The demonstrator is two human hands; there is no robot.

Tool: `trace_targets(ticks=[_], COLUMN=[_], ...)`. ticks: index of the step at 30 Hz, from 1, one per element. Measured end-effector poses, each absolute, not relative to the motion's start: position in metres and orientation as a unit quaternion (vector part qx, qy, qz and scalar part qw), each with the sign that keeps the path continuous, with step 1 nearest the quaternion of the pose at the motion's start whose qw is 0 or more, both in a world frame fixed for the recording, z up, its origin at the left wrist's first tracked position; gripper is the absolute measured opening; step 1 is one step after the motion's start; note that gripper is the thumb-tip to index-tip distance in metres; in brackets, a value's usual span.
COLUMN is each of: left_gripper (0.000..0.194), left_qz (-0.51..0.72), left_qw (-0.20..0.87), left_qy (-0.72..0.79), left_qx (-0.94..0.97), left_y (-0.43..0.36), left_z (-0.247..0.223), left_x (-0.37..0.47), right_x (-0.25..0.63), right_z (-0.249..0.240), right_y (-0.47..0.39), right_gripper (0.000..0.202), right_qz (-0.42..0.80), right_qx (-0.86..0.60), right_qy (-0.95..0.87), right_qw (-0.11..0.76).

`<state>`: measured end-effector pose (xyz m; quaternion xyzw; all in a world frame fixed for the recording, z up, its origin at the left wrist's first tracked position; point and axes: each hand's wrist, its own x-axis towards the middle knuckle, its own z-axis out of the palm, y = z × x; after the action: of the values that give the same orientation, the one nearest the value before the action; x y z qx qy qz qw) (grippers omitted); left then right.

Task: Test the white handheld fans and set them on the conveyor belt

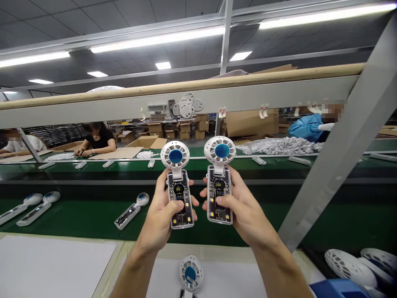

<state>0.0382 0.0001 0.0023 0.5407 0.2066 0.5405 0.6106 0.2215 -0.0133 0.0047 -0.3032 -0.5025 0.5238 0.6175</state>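
My left hand (161, 211) is wrapped round a handheld fan (181, 207) with a clear-fronted body that shows its circuit board. My right hand (242, 203) grips a second handheld fan (219, 194) of the same kind. Both are upright, side by side and apart, each with a white slotted head and a blue round centre. Each thumb presses on the front of its fan, and small yellow digits glow on both boards. Below my hands, another fan (191, 273) lies on the white work surface, its lower part cut off by the frame.
A green conveyor belt (93, 219) runs across, carrying several fans, one of them a fan (127, 215) left of my hands. A slanted metal post (338, 136) rises at right. White fan parts (350, 267) lie bottom right. Across the line, several people work beside cardboard and white parts (285, 145).
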Motion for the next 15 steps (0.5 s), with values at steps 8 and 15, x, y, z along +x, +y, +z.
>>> trace_targets(ticks=[8,15], left_gripper=[0.069,0.074], left_qz=[0.539,0.523], left_qw=[0.62,0.627], left_qy=[0.194,0.184], left_qx=[0.536,0.547], left_y=[0.0005,-0.0023], left_z=[0.0019,0.0019], left_x=[0.04,0.0373], right_x=[0.2151,0.2193], right_z=[0.0095,0.0073], right_y=[-0.0235,-0.0236], right_gripper=[0.069,0.076], right_qz=[0.512,0.515], right_qx=[-0.307,-0.326], right_qy=[-0.484,-0.494], right_qw=[0.639,0.621])
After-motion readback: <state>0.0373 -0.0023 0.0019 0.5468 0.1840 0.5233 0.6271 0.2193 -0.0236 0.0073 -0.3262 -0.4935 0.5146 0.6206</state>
